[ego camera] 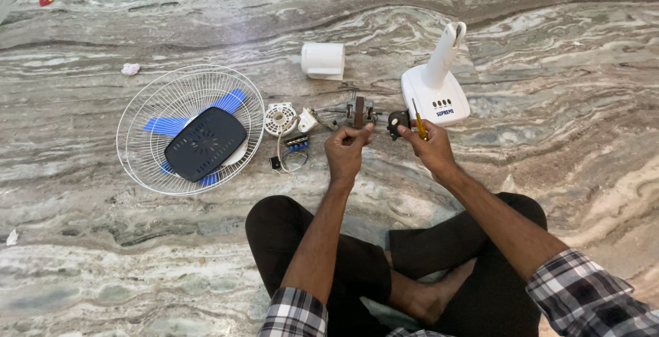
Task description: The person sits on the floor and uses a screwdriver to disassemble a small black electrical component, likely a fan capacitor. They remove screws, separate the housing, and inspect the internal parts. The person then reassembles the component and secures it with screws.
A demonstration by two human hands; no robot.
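I sit cross-legged on a marble floor among the parts of a taken-apart table fan. My left hand (pixel 347 150) is closed, its fingertips pinching something small that I cannot make out, just in front of the bare motor core (pixel 357 111). My right hand (pixel 429 146) grips a yellow-handled screwdriver (pixel 418 123) together with a small dark part (pixel 396 121). The white fan base with its upright neck (pixel 435 86) stands just beyond my right hand.
To the left lies the white wire guard (pixel 141 103) with blue blades and a dark cover (pixel 205 143) inside it. A white round vented part (pixel 279 118), a small switch block with wires (pixel 295 146) and a white motor housing (pixel 322 60) lie nearby.
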